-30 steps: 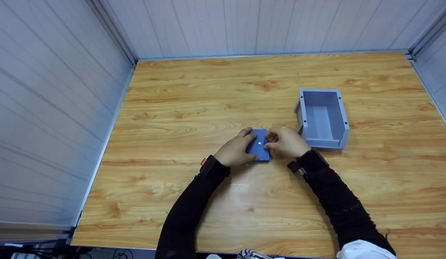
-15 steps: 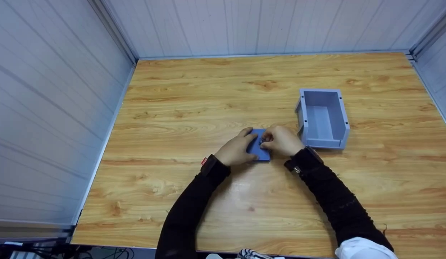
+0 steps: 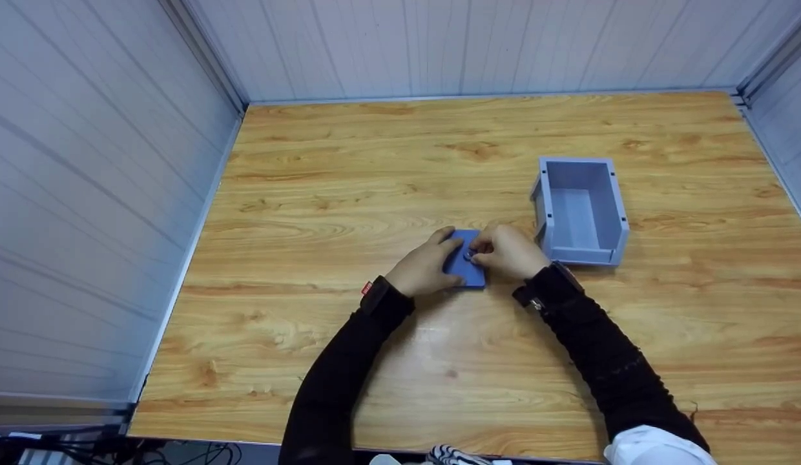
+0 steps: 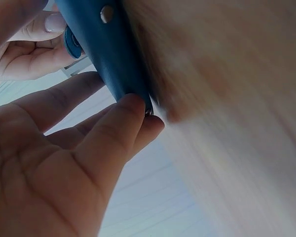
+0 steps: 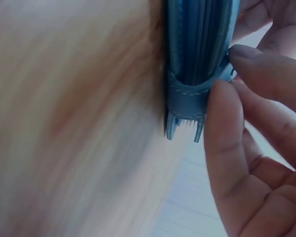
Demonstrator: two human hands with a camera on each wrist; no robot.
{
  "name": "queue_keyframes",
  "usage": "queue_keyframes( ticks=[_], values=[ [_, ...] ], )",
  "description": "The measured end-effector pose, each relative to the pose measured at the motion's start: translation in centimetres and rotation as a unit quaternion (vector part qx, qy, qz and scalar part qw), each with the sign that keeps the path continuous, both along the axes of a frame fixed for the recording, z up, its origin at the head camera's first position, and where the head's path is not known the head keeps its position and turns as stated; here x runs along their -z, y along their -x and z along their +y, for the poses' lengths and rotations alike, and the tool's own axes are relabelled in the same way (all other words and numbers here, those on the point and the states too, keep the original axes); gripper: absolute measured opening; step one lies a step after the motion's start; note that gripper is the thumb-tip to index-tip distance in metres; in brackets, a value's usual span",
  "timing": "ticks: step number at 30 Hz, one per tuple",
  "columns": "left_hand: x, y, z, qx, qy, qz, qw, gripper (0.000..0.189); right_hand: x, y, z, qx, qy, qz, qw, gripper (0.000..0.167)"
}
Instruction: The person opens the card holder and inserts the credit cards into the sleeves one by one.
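Observation:
A blue leather card holder (image 3: 468,276) lies on the table between both hands. My left hand (image 3: 423,268) holds its left side, thumb at the near edge and fingers at the far edge. My right hand (image 3: 509,253) pinches the holder's closing strap over the middle of the cover. In the right wrist view, the stitched strap (image 5: 187,101) wraps around the holder's side, below its stacked inner pockets (image 5: 200,44). The left wrist view shows the strap's rounded tab (image 4: 72,43) at the right fingertips, and a metal stud (image 4: 106,14) on the holder.
A grey open-front plastic bin (image 3: 581,257) stands on the wooden table (image 3: 336,161), just beyond and right of my right hand. White panel walls (image 3: 387,51) border the table at the back and sides. Cables (image 3: 213,452) hang below the front left edge.
My right hand has moved slightly left, bringing the strap from the holder's right edge onto the cover. The white snap seen there earlier is now hidden. My left hand stays in place.

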State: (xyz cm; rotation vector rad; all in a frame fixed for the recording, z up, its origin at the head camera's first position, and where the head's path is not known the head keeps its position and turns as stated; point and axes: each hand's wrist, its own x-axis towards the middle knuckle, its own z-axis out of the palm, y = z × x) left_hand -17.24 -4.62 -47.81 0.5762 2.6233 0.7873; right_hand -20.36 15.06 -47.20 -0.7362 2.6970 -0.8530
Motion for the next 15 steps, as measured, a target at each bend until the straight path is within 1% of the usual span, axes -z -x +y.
queue_keyframes(
  ticks=[5,8,11,15],
  values=[
    [-0.01,0.02,-0.03,0.003,-0.003,0.005,1.0000,0.078,0.19,-0.02,-0.01,-0.014,0.007,0.023,0.9996,0.017],
    [0.01,0.00,-0.03,0.004,-0.005,0.008,0.9999,0.078,0.26,0.07,-0.03,-0.019,0.008,0.022,0.9995,0.017],
    [0.03,0.00,-0.01,0.003,-0.006,0.006,1.0000,0.078,0.28,0.27,-0.01,-0.006,0.012,-0.005,0.9999,0.017],
    [0.02,0.06,0.06,0.000,-0.005,0.004,1.0000,0.078,0.23,0.64,0.10,0.022,0.027,-0.048,0.9982,0.016]
  ],
)
